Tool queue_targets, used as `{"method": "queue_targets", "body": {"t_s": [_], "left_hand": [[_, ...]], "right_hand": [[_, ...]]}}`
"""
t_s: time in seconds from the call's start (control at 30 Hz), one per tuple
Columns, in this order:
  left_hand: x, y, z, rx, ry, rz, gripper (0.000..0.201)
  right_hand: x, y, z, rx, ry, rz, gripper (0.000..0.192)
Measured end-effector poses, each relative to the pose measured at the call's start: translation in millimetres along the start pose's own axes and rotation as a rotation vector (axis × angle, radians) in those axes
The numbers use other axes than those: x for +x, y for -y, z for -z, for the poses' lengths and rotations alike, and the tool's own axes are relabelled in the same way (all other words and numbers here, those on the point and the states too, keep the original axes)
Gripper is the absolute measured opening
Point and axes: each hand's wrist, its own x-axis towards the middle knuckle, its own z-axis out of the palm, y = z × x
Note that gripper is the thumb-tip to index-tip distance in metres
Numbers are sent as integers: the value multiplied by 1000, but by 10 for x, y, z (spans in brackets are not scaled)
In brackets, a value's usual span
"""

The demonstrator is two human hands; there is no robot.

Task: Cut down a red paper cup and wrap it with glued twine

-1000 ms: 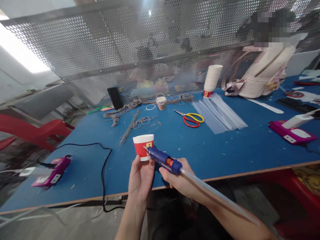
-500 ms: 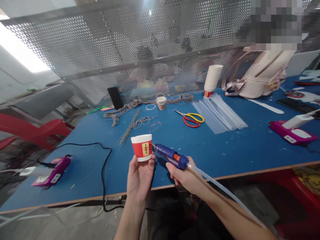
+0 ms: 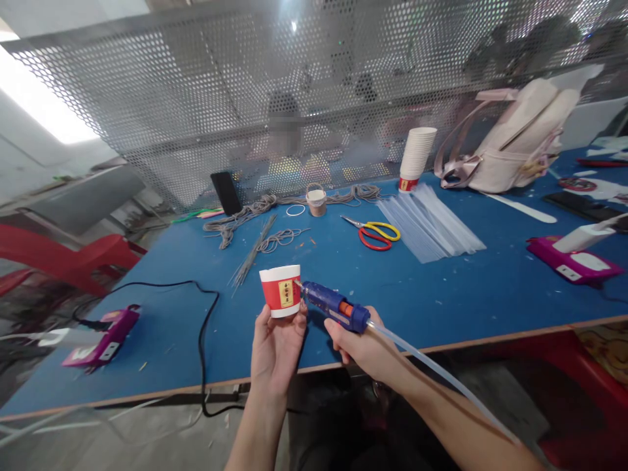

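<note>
Presently, the red-and-white paper cup (image 3: 281, 292) sits upright in the left hand (image 3: 279, 343), palm up, thumb and fingers clamped on its lower part. The right hand (image 3: 367, 343) is closed around a blue plastic glue gun (image 3: 334, 305), angled toward the cup. Tip contact is unclear; the right grip's underside is hidden.

The blue glue gun (image 3: 328, 299) points at the upright red-and-white cup (image 3: 280, 292).
</note>
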Motion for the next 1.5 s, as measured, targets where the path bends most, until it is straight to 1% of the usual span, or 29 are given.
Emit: {"method": "queue_targets", "body": {"t_s": [0.1, 0.17, 0.3, 0.4, 0.5, 0.63, 0.73, 0.87, 0.93, 1.03, 1.13, 1.23, 1.33, 1.5], "left_hand": [[6, -3, -2, -2, 4, 9, 33], [12, -1, -6, -8, 9, 18, 34], [25, 12, -25, -44, -38, -10, 34], [27, 18, -32, -61, -65, -33, 33], [27, 12, -13, -61, -27, -30, 33], [30, 3, 22, -59, 21, -18, 33], [35, -1, 35, -57, 23, -1, 34], [48, -9, 43, -68, 14, 7, 34], [54, -11, 45, -78, 24, 1, 34], [59, -9, 43, -86, 20, -15, 34], [55, -6, 38, -86, 5, -8, 34], [48, -6, 37, -84, 17, 4, 34], [41, -8, 27, -88, 19, 4, 35], [31, -12, -17, -59, -30, 15, 34]], "right_hand": [[13, 7, 33, -10, 22, -20, 34], [9, 21, 34, -19, 11, -14, 34], [-13, 27, -3, -78, 2, 71, 30], [-13, -1, -27, -87, 50, 116, 28], [1, -33, -19, -57, 74, 130, 24], [7, -40, 35, -74, 70, 155, 11], [-3, -19, 77, -101, 53, 190, 13], [-22, 30, 101, -147, 9, 168, 12], [-31, 59, 99, -158, 7, 161, 12], [-37, 92, 85, -159, 16, 190, 12], [-31, 103, 64, -120, -6, 201, 17], [-19, 97, 42, -84, -20, 170, 23], [-13, 92, 25, -84, -24, 151, 24], [-12, 105, 22, -87, -54, 100, 24]]}}
